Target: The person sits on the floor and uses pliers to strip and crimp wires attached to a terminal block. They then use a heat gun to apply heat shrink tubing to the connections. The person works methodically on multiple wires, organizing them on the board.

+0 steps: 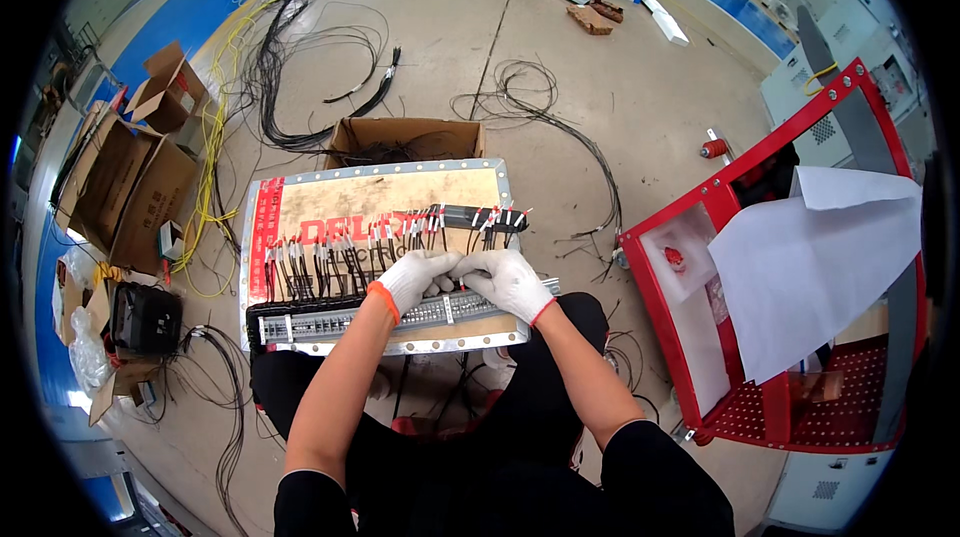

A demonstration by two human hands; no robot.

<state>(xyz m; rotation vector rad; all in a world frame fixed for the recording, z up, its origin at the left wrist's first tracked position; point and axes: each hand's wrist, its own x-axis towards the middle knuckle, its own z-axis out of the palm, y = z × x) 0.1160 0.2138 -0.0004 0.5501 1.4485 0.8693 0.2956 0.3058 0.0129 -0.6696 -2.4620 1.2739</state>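
Observation:
My left hand (410,280) and my right hand (510,284), both in white knit gloves, meet over a grey terminal strip (335,325). Their fingers are closed and bent inward, fingertips nearly touching; whatever lies between them is hidden. Along the strip's far side stands a row of black wires (350,267) with white sleeves and red tips. Several more wires rise just beyond my hands, beside a thick black wire bundle (480,218). The strip lies along the near edge of a metal-edged wooden case lid (390,177), just beyond my knees.
Behind the lid stands an open cardboard box (430,138). On the right, a red tool cart (770,412) carries white paper sheets (810,272). Black cables (265,87) and a yellow cable (215,157) lie on the floor. Cartons (135,197) and a black case (147,317) stand left.

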